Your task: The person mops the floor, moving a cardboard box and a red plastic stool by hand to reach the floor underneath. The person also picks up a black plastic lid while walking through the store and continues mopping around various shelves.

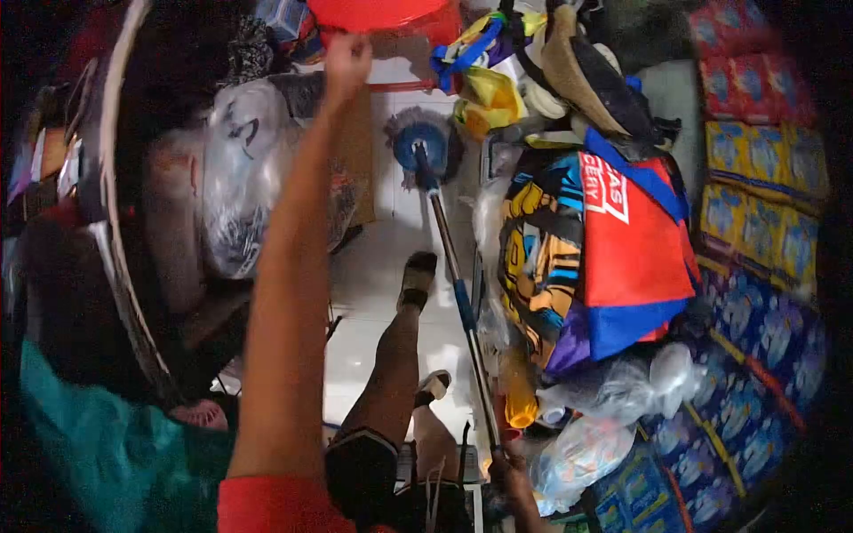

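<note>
A spin mop with a round blue head (419, 147) and grey fringe rests on the white tiled floor. Its metal handle (450, 258) slants down towards my body. At the bottom, my right hand (513, 480) is closed around the handle's lower end. My left arm stretches far forward, and my left hand (347, 60) is at the near side of a red plastic piece (382, 13). The left fingers look curled, but blur hides what they hold, if anything.
Plastic-wrapped goods (244, 178) stand left of the walkway. To the right are a red and blue grocery bag (635, 258), a yellow bag (490, 96), clear plastic bags (586, 457) and stacked packets (755, 346). My foot (418, 275) is on the tiles.
</note>
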`<act>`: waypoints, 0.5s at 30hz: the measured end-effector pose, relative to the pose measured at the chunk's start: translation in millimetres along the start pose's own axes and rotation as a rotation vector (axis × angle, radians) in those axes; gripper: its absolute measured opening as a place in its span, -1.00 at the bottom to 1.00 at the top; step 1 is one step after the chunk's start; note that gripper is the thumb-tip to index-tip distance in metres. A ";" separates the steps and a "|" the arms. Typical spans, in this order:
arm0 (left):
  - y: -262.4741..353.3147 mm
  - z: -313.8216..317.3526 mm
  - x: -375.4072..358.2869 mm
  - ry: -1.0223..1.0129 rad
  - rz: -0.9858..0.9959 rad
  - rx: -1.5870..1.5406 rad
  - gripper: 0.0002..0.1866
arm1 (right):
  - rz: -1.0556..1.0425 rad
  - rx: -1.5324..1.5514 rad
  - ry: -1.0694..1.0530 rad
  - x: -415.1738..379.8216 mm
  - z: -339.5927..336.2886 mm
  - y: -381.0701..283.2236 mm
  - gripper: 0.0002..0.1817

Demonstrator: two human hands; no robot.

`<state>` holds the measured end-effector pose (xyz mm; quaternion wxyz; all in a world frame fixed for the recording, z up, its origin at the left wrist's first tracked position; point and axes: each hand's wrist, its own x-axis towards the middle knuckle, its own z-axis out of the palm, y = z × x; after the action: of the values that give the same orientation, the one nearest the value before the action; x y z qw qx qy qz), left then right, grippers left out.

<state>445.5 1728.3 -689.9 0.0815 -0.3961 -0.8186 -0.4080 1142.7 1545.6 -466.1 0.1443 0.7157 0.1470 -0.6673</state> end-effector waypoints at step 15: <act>-20.1 35.7 153.0 -0.611 0.189 0.472 -0.15 | 0.020 -0.040 -0.153 59.7 88.4 -69.7 -0.59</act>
<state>334.9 1836.3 -655.5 -0.0397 -0.5431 -0.8364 -0.0627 1037.9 1574.9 -532.3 0.1761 0.6610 0.1414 -0.7156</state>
